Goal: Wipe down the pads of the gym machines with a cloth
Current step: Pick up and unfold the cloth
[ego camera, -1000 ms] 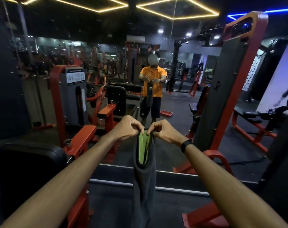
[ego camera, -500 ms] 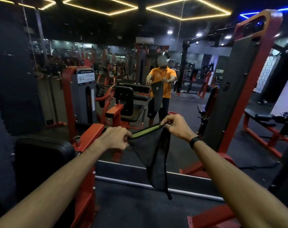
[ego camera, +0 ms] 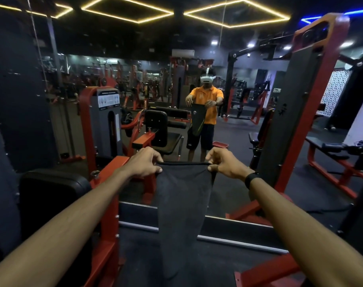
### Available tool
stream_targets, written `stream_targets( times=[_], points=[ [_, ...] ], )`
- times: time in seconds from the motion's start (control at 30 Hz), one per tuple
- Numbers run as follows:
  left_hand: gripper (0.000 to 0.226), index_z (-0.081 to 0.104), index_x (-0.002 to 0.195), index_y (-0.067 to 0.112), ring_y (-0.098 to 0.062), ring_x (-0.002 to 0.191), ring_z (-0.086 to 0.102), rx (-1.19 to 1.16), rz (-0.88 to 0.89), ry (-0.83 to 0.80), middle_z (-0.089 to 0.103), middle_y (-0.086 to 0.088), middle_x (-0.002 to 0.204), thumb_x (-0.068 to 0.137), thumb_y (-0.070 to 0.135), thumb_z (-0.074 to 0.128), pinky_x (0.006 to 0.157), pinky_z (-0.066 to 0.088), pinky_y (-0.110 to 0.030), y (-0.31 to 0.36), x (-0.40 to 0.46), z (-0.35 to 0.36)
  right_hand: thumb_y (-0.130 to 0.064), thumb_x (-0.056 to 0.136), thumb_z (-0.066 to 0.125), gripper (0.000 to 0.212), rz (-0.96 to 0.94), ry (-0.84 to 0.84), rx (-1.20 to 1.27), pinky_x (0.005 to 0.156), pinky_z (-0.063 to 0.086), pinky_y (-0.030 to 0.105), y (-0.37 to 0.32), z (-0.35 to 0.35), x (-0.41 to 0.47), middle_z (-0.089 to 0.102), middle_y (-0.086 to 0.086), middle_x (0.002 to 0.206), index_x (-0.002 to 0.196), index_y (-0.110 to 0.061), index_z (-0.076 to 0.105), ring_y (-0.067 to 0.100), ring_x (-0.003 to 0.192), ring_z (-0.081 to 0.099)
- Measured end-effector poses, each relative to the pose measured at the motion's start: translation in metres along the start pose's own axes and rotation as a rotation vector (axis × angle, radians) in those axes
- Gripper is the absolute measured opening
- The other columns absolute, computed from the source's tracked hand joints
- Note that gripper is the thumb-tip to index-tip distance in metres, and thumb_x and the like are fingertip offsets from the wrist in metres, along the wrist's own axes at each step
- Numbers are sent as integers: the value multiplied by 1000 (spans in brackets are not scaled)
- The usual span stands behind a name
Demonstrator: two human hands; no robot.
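A dark grey cloth (ego camera: 181, 204) hangs flat in front of me, stretched between both hands at chest height. My left hand (ego camera: 146, 163) pinches its upper left corner and my right hand (ego camera: 225, 165) pinches its upper right corner. The top edge is pulled taut and the cloth narrows as it hangs toward the floor. A black padded seat (ego camera: 52, 189) of a red-framed machine sits low on my left, beside my left forearm.
A wall mirror (ego camera: 238, 125) straight ahead reflects a person in an orange shirt holding the cloth. A red weight-stack machine (ego camera: 106, 121) stands left of centre. A tall red and black frame (ego camera: 296, 121) rises on the right, with a bench (ego camera: 329, 146) beyond it.
My hands have moved apart and spread the bunched cloth out flat. The green side no longer shows and the dark side faces me.
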State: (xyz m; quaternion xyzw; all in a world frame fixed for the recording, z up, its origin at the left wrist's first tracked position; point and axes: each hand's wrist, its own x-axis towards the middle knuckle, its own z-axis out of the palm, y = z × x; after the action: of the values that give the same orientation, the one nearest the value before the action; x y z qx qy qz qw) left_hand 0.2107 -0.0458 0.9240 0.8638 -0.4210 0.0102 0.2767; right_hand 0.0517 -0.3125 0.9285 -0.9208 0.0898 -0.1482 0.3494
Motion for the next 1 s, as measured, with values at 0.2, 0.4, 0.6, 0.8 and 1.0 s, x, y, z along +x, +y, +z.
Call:
stream_targets(
  times=[0.2,0.4,0.6,0.8,1.0],
  points=[
    [27,61,94,9,-12,59,62,-488,21,-92,63,-1,64,80,-9,75,56,53,-22,33,-14,-55,15,88,63,26,-49,-92,170,70,58,30,-46,-39,1,65,5,84,104,-6,63,12,76,69],
    [102,49,134,26,-17,89,69,-946,-225,121,73,1,106,44,53,90,75,57,-44,28,-24,-55,-24,88,74,51,4,-138,676,94,57,39,-52,-21,9,68,8,128,134,-10,57,23,113,68],
    [62,57,134,6,-30,96,64,-822,-550,118,71,-20,113,77,5,81,90,54,-44,-2,-62,44,-13,81,84,51,480,-199,526,82,61,42,4,68,-15,68,14,116,118,2,53,27,98,69],
    [48,57,129,2,-25,76,63,-1011,-747,308,68,-19,94,83,-4,73,57,48,-28,-19,-78,57,0,86,76,50,494,-152,782,85,59,46,-1,82,-11,62,19,114,129,3,51,29,99,66],
    [63,64,122,7,-25,85,62,-703,-630,271,63,-13,94,66,-18,78,66,48,-29,-35,-84,33,5,75,82,56,258,-219,461,101,52,37,-26,91,10,61,17,128,127,-4,62,26,123,57]
  ],
)
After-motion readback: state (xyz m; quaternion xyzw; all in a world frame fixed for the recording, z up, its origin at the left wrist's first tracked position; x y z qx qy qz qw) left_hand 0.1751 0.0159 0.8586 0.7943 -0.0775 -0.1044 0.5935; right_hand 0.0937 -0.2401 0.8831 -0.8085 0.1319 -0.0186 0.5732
